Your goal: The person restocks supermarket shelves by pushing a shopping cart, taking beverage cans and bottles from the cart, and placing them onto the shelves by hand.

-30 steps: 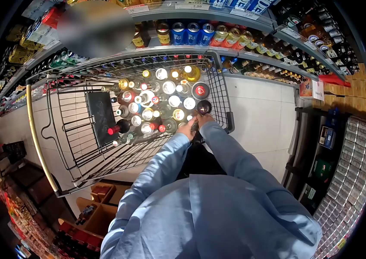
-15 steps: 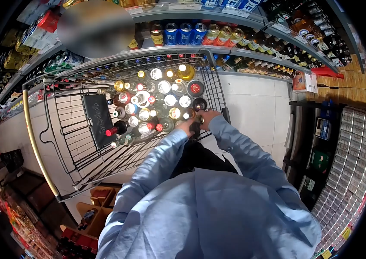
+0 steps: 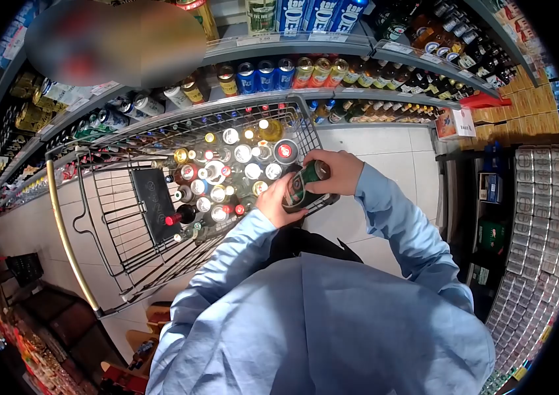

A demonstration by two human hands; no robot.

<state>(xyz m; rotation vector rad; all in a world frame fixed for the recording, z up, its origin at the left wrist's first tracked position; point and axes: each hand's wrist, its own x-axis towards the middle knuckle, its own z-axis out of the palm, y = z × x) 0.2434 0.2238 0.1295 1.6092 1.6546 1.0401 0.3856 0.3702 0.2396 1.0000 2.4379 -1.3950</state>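
Left hand and right hand are holding, half-curled, a dark-green labelled cylinder at three o'clock of clustered glass bottles; I'm fearing uneven finger pressure causing a slip.

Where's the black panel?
Head view: on the left side, inside the cart, between the gold handle and the bottles.

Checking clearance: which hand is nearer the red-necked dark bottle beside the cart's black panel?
Left. The left hand is to the right of the red-necked dark bottle in the view; the right hand is farther right, beyond the left.
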